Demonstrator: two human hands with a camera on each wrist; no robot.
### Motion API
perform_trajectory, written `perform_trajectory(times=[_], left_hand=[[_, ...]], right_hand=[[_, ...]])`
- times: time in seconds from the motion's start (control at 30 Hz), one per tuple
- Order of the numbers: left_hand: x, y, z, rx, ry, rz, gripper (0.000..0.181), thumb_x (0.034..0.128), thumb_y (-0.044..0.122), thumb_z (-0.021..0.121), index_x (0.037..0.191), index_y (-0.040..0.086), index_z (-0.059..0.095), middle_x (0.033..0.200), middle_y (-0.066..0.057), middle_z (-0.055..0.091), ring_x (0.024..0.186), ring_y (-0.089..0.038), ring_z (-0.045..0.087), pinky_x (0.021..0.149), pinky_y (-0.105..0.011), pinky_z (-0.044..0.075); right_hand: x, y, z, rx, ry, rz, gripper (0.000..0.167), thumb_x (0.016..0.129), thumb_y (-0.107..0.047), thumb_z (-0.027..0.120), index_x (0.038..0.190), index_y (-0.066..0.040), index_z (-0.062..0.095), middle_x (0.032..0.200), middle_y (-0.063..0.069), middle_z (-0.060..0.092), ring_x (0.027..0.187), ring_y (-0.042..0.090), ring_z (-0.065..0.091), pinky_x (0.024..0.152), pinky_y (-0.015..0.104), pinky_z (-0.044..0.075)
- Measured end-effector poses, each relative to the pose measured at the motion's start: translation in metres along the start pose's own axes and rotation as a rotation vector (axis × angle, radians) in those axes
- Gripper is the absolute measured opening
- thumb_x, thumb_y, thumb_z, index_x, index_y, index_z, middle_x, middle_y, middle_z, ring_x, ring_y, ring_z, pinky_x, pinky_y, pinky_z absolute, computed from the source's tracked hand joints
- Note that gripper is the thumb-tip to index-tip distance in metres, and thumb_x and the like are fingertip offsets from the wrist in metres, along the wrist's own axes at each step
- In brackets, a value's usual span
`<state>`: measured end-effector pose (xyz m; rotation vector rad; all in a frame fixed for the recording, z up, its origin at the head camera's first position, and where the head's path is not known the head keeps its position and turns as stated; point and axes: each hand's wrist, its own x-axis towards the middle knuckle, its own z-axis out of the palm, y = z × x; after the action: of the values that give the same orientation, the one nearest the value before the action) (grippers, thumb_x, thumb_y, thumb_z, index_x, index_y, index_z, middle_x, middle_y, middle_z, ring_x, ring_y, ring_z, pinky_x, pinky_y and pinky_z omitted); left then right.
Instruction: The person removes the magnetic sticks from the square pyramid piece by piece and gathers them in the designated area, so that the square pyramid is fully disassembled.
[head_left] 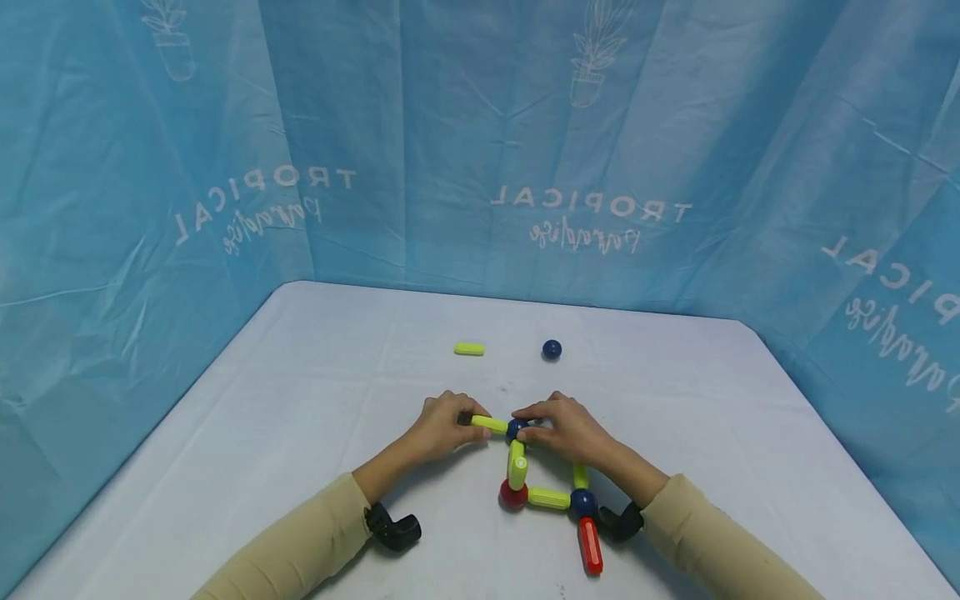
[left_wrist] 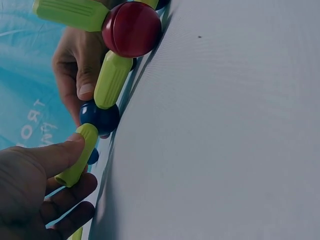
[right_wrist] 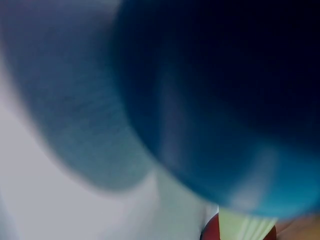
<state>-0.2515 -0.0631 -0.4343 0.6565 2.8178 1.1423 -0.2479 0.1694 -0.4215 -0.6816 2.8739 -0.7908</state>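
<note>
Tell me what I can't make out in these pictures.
Head view: far end of the yellow-green ribbed stick on the near dark blue ball, hidden by the right hand and wrist.
Left wrist view: most of a yellow-green piece, cut by the bottom edge.
Right wrist view: outline of the blurred, close blue ball, cut by top and right edges; most of the red ball, behind a yellow-green stick and past the bottom edge.

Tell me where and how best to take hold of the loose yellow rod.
Likely its middle, from above, pinching its near and far sides: the loose rod is slim, lies left to right, and is apart from the loose ball.
</note>
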Motion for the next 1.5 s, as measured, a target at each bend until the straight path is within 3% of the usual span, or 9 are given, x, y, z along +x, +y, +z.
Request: perform_trajectory(times=[0.23, 0.5, 0.67, 0.8, 1.0, 1.23, 1.5], left_hand=[[0.0, 0.003, 0.002, -0.044, 0.021, -0.032, 0.018, 0.0794, 0.028, 0.074, 0.097, 0.021, 0.072, 0.094, 0.006, 0.068, 0.094, -0.013, 0.052, 0.098, -0.051, 0.029], [0.0, -0.001, 0.0, -0.067, 0.037, -0.035, 0.016, 0.0798, 0.027, 0.074, 0.094, 0.021, 0.073, 0.093, 0.007, 0.068, 0.087, -0.01, 0.051, 0.083, -0.035, 0.038], [0.005, -0.016, -0.013, -0.098, 0.123, -0.099, 0.017, 0.0799, 0.023, 0.074, 0.096, 0.018, 0.073, 0.091, 0.004, 0.066, 0.091, -0.015, 0.052, 0.079, -0.031, 0.04], [0.018, -0.028, -0.022, -0.094, 0.213, -0.111, 0.021, 0.0811, 0.022, 0.073, 0.101, 0.014, 0.073, 0.095, -0.003, 0.063, 0.095, -0.02, 0.049, 0.08, -0.033, 0.038], [0.046, -0.041, -0.02, -0.076, 0.272, -0.141, 0.025, 0.0835, 0.024, 0.071, 0.105, 0.013, 0.07, 0.104, -0.008, 0.062, 0.099, -0.022, 0.05, 0.085, -0.039, 0.04], [0.076, -0.051, -0.018, 0.047, 0.291, -0.16, 0.028, 0.0832, 0.031, 0.07, 0.106, 0.015, 0.071, 0.105, -0.009, 0.06, 0.102, -0.025, 0.045, 0.09, -0.046, 0.032], [0.09, -0.053, -0.017, 0.115, 0.269, -0.177, 0.028, 0.0838, 0.031, 0.07, 0.108, 0.016, 0.07, 0.106, -0.009, 0.059, 0.104, -0.026, 0.045, 0.093, -0.047, 0.031]], right_hand=[[0.0, -0.001, 0.0, -0.005, -0.007, 0.018, 0.033, 0.082, -0.036, 0.071, 0.113, -0.025, 0.07, 0.095, -0.01, 0.067, 0.081, 0.011, 0.045, 0.064, 0.024, 0.036], [0.001, 0.0, 0.0, -0.014, -0.021, -0.012, 0.033, 0.083, -0.038, 0.069, 0.113, -0.025, 0.07, 0.092, -0.011, 0.064, 0.08, 0.01, 0.045, 0.062, 0.023, 0.036], [0.0, 0.0, -0.001, -0.024, -0.019, -0.002, 0.033, 0.084, -0.038, 0.069, 0.114, -0.025, 0.069, 0.095, -0.01, 0.065, 0.081, 0.01, 0.046, 0.063, 0.023, 0.038], [-0.002, 0.0, -0.001, -0.026, -0.01, 0.016, 0.033, 0.083, -0.037, 0.069, 0.114, -0.025, 0.069, 0.095, -0.01, 0.065, 0.081, 0.01, 0.045, 0.063, 0.023, 0.038], [-0.002, -0.001, 0.0, 0.005, -0.009, 0.01, 0.033, 0.083, -0.037, 0.069, 0.114, -0.024, 0.069, 0.096, -0.009, 0.065, 0.081, 0.01, 0.045, 0.064, 0.023, 0.038], [-0.001, 0.0, 0.001, 0.024, -0.014, 0.026, 0.033, 0.083, -0.037, 0.069, 0.114, -0.025, 0.069, 0.095, -0.009, 0.064, 0.081, 0.01, 0.045, 0.063, 0.023, 0.038], [-0.001, 0.001, 0.0, 0.032, -0.02, 0.01, 0.034, 0.083, -0.037, 0.069, 0.114, -0.025, 0.069, 0.094, -0.01, 0.065, 0.08, 0.011, 0.045, 0.062, 0.023, 0.038]])
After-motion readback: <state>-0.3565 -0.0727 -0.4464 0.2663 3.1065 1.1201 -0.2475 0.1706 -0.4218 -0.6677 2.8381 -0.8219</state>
